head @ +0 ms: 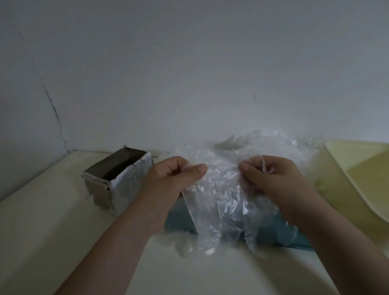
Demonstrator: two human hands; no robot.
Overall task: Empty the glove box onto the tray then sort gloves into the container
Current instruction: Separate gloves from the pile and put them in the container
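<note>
The pale table (44,242) carries everything. A shallow yellow container (379,178) sits at the right, well apart from the open cardboard box (122,189) at the left. Between them lies a blue tray (179,218), mostly buried under a heap of clear gloves (271,145).

One glove (219,204) hangs over the tray's near side, pinched at its top edge by the left hand (172,179) and the right hand (271,178), thumbs against curled fingers. Its long axis runs from the hands toward the person, and what look like its fingers point at the near table edge.

This film clings, so I reckon a second glove may ride along unnoticed. The trailing end could also drag neighbours off the tray, and the heap already seems to spill past the far rim.
</note>
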